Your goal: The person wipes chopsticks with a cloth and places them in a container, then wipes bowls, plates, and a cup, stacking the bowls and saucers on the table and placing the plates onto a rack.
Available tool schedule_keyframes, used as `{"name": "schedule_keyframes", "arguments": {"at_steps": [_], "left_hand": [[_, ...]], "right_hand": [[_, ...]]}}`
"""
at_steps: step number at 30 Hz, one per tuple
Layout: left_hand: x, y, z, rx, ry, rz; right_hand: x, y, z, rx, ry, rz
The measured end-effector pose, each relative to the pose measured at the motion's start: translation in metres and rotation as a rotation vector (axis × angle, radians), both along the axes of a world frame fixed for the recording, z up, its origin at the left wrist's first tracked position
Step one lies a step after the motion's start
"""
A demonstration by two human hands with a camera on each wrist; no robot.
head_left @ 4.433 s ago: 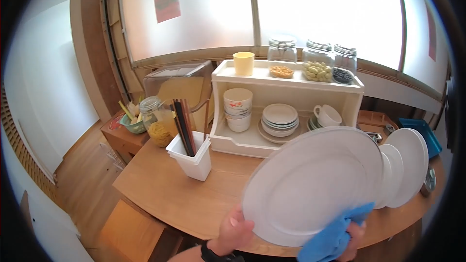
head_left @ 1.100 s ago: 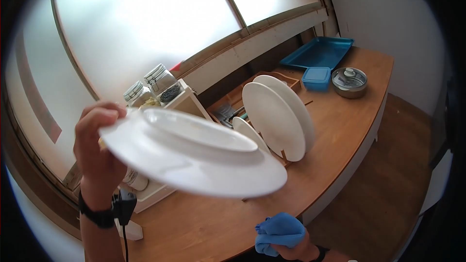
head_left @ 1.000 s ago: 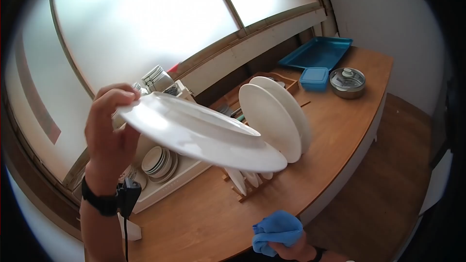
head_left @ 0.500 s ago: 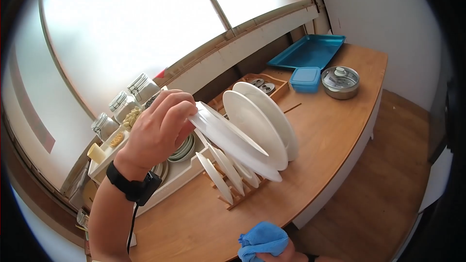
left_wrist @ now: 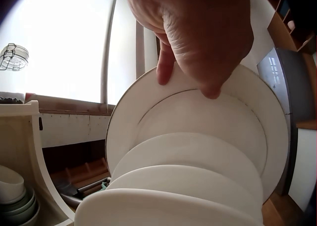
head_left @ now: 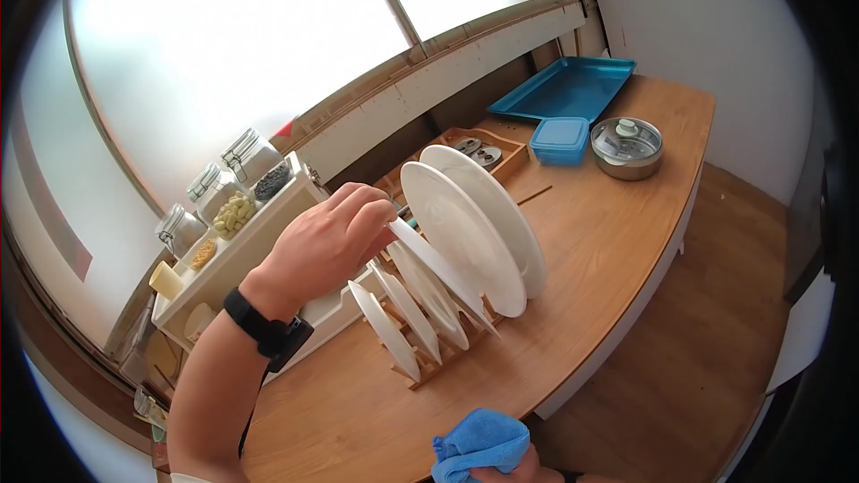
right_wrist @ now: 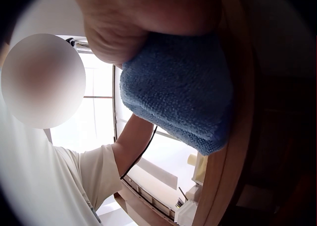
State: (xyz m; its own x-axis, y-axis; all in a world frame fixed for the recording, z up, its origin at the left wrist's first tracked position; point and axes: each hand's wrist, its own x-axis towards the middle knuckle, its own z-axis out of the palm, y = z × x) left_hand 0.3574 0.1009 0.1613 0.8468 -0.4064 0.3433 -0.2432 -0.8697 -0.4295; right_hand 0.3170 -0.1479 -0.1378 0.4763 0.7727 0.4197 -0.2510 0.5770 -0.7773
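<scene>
My left hand [head_left: 327, 237] pinches the top rim of a large white plate [head_left: 445, 273], which stands on edge in a wooden rack [head_left: 414, 382] between smaller plates [head_left: 385, 329] and two big upright plates [head_left: 463, 237]. In the left wrist view the left hand [left_wrist: 193, 33] has thumb and a finger on the rim of that plate [left_wrist: 198, 109], behind several smaller ones [left_wrist: 183, 151]. Low in the head view, my right hand [head_left: 514, 470] grips a bunched blue cloth [head_left: 481, 445]; the right wrist view shows the cloth [right_wrist: 178, 87] under the right hand [right_wrist: 148, 13].
A white shelf [head_left: 295, 197] with jars [head_left: 219, 197] and a yellow cup [head_left: 166, 279] stands left of the rack. Behind are a wooden tray [head_left: 514, 156], a blue tray [head_left: 568, 89], a blue lidded box [head_left: 561, 140] and a lidded pot [head_left: 627, 148].
The left hand has carried the plate from the left, over the table, down among the racked plates, turning it from nearly flat to upright. The right hand still grips the cloth.
</scene>
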Motion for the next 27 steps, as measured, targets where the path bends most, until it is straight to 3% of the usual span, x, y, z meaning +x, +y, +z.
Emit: {"name": "schedule_keyframes", "arguments": {"at_steps": [5,10,13,20,23,25,27], "left_hand": [[0.016,0.009,-0.008,-0.030,0.090,-0.007],[0.029,0.007,-0.007,-0.049,0.183,0.013],[0.033,0.005,-0.006,-0.170,0.205,0.091],[0.043,0.007,-0.011,-0.247,0.141,0.054],[0.047,-0.002,-0.008,-0.333,0.038,0.158],[0.054,-0.003,-0.002,-0.311,-0.099,0.098],[0.060,-0.008,0.001,-0.285,-0.017,0.061]], "right_hand": [[0.002,-0.001,0.020,0.038,0.084,-0.022],[0.002,0.000,0.012,0.007,0.138,0.000],[0.004,0.000,-0.001,-0.043,0.020,-0.038],[0.005,0.003,0.006,-0.022,0.128,0.026],[0.008,0.001,0.018,0.035,0.163,0.020],[0.007,0.002,0.017,0.058,0.201,0.048],[0.007,0.002,0.016,0.056,0.210,0.051]]}}
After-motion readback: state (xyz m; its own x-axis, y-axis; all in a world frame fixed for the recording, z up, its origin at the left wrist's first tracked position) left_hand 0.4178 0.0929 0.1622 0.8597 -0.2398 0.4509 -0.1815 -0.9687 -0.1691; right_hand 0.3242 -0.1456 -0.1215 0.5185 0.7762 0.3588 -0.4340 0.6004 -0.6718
